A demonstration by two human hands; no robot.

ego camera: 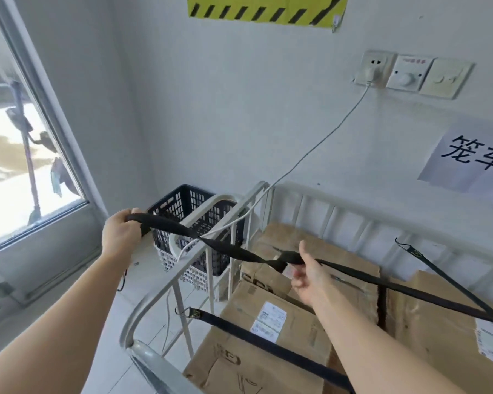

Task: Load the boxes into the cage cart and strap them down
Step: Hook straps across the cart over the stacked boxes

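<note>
Several brown cardboard boxes (271,345) lie packed inside the white cage cart (211,245). A black strap (217,243) stretches in the air above the cart's left rail. My left hand (120,231) grips its end, out past the rail. My right hand (310,274) holds the same strap over the boxes, thumb up. From there the strap runs on to the lower right. A second black strap (268,342) lies across the near box, hooked to the left rail. A third strap (444,280) hangs from a hook on the back rail.
A black slotted basket (194,206) with a white one under it stands beside the cart by the wall. A white cable (319,143) runs from a wall socket (373,68) down to the cart corner. The window (20,155) is at left.
</note>
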